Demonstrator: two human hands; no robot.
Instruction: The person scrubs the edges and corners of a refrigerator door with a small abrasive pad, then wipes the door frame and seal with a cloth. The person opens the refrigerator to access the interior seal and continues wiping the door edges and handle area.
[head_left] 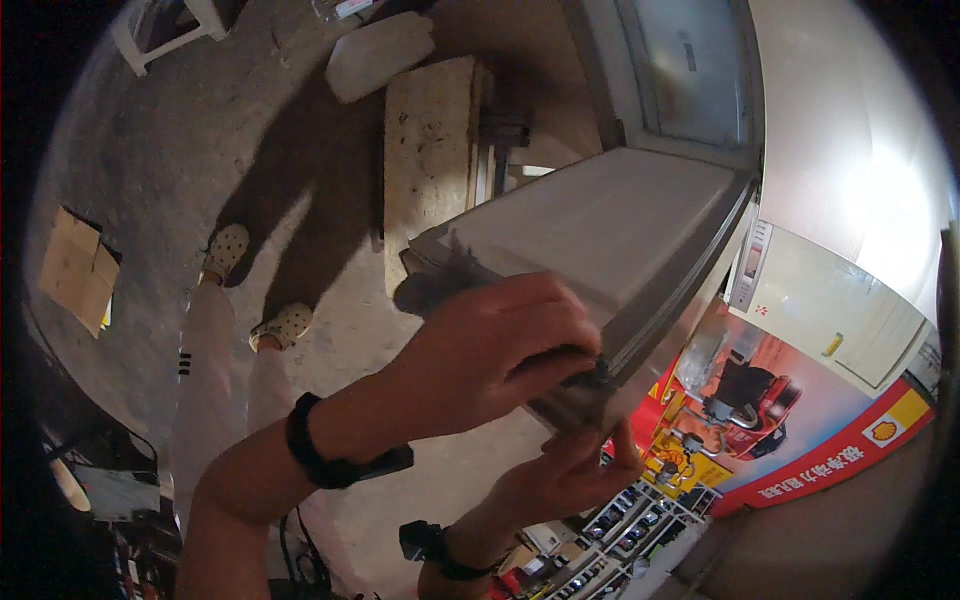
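Note:
A pale, flat door-like panel (pixel 600 225) with a dark grey rim slants across the middle, its far end meeting a grey-framed cabinet (pixel 690 70). My left hand (pixel 500 350) is closed over the panel's near corner. Its fingertips pinch something dark at the rim, too small to make out. Just below, my right hand (pixel 570 480) has its thumb and fingers closed on the underside of that same corner. A dark, fuzzy patch (pixel 440 280) shows behind my left hand at the panel's left end; its kind is unclear. Both wrists wear black bands.
A worn wooden bench (pixel 430 150) stands left of the panel. Flattened cardboard (pixel 80 270) lies on the concrete floor at far left, and a white stool (pixel 170 40) is at the top. To the right are a pale appliance (pixel 840 300), a red poster (pixel 790 480) and a wire rack (pixel 640 530).

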